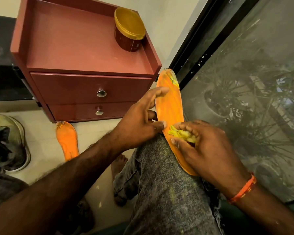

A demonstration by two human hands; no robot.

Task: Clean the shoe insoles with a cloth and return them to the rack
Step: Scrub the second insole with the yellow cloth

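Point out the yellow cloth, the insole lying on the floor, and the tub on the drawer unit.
yellow cloth (pixel 180 134), head view, bunched part showing beyond the fingers
insole on the floor (pixel 67 139), head view, middle of its orange top
tub (pixel 128 25), head view, yellow lid

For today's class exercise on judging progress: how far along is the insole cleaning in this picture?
Done: nothing can be confirmed as finished. In hand: the left hand steadies an orange insole on the knee while the right hand rubs a yellow cloth on it. Left: the second insole lies on the floor by the red drawer unit; whether it is wiped cannot be told. Neither is returned.
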